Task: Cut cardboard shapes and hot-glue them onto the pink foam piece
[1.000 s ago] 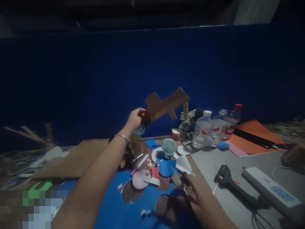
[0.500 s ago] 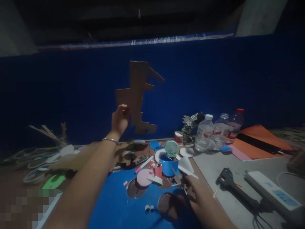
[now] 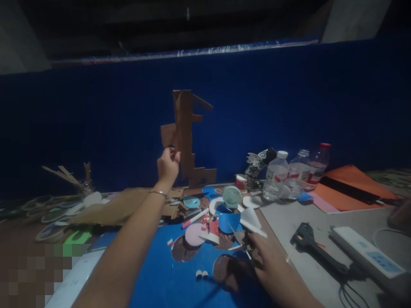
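My left hand (image 3: 167, 164) is raised above the table and closed on a brown cardboard model (image 3: 186, 137), which stands upright against the blue wall. It has several side arms and a block-like foot at the bottom. My right hand (image 3: 268, 263) rests low on the blue sheet (image 3: 160, 278), fingers curled round a thin dark tool that I cannot make out. Paper cut-outs (image 3: 224, 220) in blue, white, pink and red lie just ahead of it.
A small green fan (image 3: 231, 196) sits among the cut-outs. Three water bottles (image 3: 297, 173) stand at the back right beside orange paper (image 3: 349, 184). A black glue gun (image 3: 313, 246) and a white power strip (image 3: 366, 254) lie at right. Cardboard sheets (image 3: 112, 207) and plates are at left.
My left hand swung the cardboard model from a tilted, sideways pose to upright, then brought it a little lower. My right hand stayed on the blue sheet.
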The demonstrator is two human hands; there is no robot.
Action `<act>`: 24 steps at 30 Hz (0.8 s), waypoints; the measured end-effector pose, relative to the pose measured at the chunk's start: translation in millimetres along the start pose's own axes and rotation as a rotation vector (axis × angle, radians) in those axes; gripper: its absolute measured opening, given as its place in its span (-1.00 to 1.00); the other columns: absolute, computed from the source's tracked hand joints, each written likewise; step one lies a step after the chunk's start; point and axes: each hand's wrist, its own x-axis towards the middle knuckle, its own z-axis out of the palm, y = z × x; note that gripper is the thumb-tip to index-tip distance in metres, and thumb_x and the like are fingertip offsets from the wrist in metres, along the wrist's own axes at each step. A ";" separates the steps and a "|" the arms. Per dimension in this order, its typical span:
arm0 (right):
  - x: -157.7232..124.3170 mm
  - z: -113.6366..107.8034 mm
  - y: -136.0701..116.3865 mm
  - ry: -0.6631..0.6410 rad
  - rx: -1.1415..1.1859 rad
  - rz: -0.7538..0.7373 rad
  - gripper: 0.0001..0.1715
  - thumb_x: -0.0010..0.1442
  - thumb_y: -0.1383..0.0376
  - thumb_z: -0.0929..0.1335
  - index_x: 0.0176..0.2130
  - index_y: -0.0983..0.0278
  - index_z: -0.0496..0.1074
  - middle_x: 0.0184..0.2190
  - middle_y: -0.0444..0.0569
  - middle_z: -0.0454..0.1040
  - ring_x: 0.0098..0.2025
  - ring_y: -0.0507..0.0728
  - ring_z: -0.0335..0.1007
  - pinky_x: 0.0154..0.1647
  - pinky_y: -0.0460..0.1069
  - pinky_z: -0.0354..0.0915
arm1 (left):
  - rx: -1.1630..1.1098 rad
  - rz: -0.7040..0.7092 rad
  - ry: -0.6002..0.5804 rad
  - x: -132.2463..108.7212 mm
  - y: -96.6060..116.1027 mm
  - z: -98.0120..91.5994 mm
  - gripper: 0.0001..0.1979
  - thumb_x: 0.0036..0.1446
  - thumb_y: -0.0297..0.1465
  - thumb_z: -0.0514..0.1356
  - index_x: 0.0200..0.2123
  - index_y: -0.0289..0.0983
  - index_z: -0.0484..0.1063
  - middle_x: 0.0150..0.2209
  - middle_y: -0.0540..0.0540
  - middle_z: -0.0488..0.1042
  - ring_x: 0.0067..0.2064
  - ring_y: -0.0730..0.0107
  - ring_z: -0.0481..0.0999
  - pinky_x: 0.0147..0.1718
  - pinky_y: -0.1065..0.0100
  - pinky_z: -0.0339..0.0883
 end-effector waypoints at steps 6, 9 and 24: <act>-1.6 -5.9 -0.6 -0.002 -0.049 -0.003 -0.48 0.00 0.34 0.29 0.01 0.22 0.30 -0.02 0.05 0.38 0.04 0.23 0.27 0.00 0.08 0.22 | 0.108 -0.035 -0.347 23.7 -13.6 42.2 -0.70 0.18 -0.30 0.08 -0.05 -0.31 0.31 -0.10 -0.15 0.40 -0.14 0.29 0.45 -0.19 0.19 0.36; -2.5 -9.9 -1.7 -0.011 -0.072 -0.004 -0.49 0.01 0.36 0.28 0.01 0.19 0.30 -0.01 0.03 0.38 0.02 0.22 0.28 -0.02 0.08 0.24 | 0.196 -0.046 -0.549 26.9 -36.2 43.8 -0.68 0.16 -0.32 0.11 -0.03 -0.29 0.30 -0.04 -0.16 0.36 -0.10 0.26 0.42 -0.17 0.15 0.36; -7.0 2.7 14.5 -0.092 -0.118 -0.036 -0.41 0.08 0.16 0.31 0.10 0.20 0.22 0.12 0.06 0.27 0.15 0.28 0.14 0.09 0.13 0.16 | 0.272 0.065 -1.081 -35.9 -125.5 -44.5 -0.16 -0.39 -0.20 0.38 0.08 -0.14 0.28 0.14 -0.14 0.27 0.14 0.07 0.26 0.04 0.25 0.17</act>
